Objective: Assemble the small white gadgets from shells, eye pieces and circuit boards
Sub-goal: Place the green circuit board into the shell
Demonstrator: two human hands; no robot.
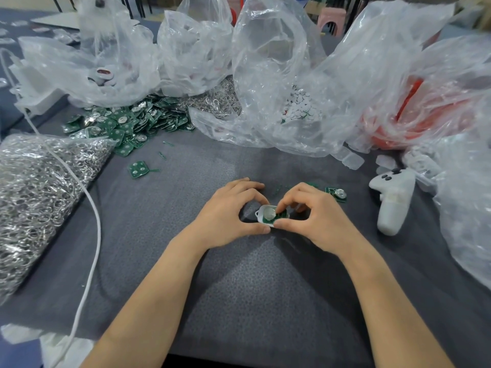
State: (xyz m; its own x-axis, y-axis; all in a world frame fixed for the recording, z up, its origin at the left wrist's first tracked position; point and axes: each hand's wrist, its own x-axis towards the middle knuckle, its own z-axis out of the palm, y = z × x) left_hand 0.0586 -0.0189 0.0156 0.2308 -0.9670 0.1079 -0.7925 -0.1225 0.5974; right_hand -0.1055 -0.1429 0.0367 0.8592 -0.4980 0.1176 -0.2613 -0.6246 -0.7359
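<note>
A small white shell (263,212) sits low over the grey cloth at the table's middle. A green circuit board with a round silver cell (270,214) lies inside it. My left hand (231,211) pinches the shell's left end between thumb and forefinger. My right hand (310,212) pinches its right end, with a fingertip on the board. Another green board with a cell (337,193) lies just right of my right hand. One loose board (138,170) lies on the cloth to the far left.
A heap of green boards (125,120) lies at the back left. Clear bags hold metal rings (34,192), white round pieces (300,106), white shells (103,75) and red parts (403,110). A white controller (393,200) lies at right. A white cable (91,208) crosses the left side.
</note>
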